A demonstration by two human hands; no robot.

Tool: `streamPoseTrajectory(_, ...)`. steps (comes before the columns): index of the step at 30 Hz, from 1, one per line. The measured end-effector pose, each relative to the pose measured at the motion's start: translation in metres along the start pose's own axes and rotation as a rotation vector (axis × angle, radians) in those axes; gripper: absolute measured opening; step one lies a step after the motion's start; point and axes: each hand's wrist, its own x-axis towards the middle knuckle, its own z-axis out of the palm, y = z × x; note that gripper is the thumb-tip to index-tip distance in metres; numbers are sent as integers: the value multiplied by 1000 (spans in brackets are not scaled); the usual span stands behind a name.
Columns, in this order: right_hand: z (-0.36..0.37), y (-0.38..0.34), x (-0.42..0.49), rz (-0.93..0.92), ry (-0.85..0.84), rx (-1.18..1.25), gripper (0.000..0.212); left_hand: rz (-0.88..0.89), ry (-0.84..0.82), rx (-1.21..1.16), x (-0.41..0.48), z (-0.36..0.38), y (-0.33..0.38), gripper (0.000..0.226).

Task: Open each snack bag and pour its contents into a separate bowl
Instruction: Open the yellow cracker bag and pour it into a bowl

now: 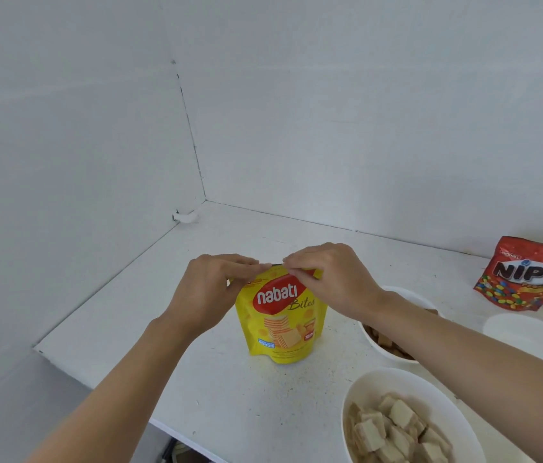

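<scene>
Head view only. The yellow bag (280, 325) stands upright on the table (163, 312) at frame centre, base flat, so both hands can work the top. Your left hand (211, 289) pinches the top edge and your right hand (330, 279) pinches just beside it, fingertips almost meeting. That looks like a tear grip, and the seal looks not yet open. At lower right, the near bowl (397, 385) holds wafers. The second bowl (380, 345), half hidden behind your right forearm, holds brownish snacks. The third bowl (527, 332) at the right edge looks empty, probably for this bag. The red bag (527, 275) waits further right.
</scene>
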Motion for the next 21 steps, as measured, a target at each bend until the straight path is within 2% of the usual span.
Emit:
streamPoseTrajectory(5, -2, 1, 4, -13, -63, -26, 8, -33, 40, -45, -1, 1, -2, 22)
streamPoseTrajectory(8, 1, 2, 7, 36, -107, 18, 0, -107, -32, -51, 3, -1, 0, 7)
streamPoseTrajectory(10, 4, 0, 8, 58, -122, 26, 6, -152, -63, -90, 7, -3, 3, 3)
streamPoseTrajectory(21, 15, -2, 12, 69, -136, 31, 4, -307, -196, -254, 25, -11, 2, 12)
